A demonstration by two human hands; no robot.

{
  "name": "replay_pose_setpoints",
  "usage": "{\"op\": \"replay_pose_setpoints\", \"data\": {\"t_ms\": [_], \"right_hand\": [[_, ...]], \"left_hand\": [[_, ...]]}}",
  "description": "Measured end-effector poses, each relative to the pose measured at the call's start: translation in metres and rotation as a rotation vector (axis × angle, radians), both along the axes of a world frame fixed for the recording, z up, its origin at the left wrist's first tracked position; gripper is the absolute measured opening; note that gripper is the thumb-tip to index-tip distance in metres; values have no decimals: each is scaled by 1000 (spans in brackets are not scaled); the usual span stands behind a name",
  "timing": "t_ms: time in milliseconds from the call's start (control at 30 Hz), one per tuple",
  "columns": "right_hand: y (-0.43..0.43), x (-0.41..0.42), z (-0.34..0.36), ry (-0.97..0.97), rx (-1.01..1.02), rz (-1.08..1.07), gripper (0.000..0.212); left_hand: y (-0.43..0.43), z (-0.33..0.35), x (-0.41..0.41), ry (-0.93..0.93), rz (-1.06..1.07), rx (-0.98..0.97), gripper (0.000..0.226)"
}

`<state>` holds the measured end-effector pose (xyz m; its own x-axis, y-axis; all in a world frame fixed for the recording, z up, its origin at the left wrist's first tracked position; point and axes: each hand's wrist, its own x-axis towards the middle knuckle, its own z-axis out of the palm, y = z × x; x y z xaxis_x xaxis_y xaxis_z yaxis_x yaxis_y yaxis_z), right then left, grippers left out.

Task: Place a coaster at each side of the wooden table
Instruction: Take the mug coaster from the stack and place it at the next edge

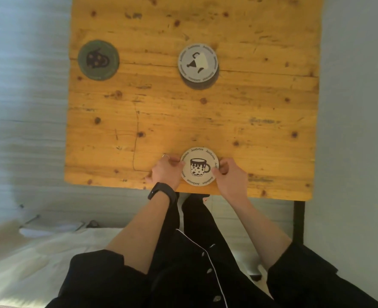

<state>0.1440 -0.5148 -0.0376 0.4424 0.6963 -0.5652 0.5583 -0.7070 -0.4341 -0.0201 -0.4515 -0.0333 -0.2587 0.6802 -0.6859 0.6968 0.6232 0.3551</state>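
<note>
A white round coaster (198, 166) printed with a spotted mug lies flat near the front edge of the wooden table (261, 112). My left hand (167, 171) touches its left rim and my right hand (230, 175) its right rim, fingers curled around the edges. A dark green coaster (98, 60) sits at the table's left side. Near the middle, a grey coaster (198, 61) with a tipped-cup picture rests on top of another grey one, slightly offset.
A black table leg (298, 221) stands below the front right corner. A bed with pale bedding (39, 252) lies at the lower left. Grey floor surrounds the table on both sides. My dark clothing fills the bottom of the view.
</note>
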Motion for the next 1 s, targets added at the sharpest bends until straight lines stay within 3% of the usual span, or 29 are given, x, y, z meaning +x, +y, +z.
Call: {"op": "replay_pose_setpoints", "data": {"t_ms": [167,333,567,700,867,1000], "right_hand": [[-7,-9,1,-47,75,51,28],[-10,-10,4,-137,42,239,31],[27,14,19,-120,-153,458,25],[99,36,23,16,-319,576,32],[200,38,18,21,-63,363,43],[255,30,1,-86,115,113,67]], "left_hand": [[-10,-7,-3,47,-234,139,20],[-14,-5,-5,197,-535,215,31],[4,-3,-15,138,-692,223,32],[60,-2,-10,50,-678,309,33],[151,-21,3,86,-698,503,40],[196,-46,2,191,-725,594,51]]}}
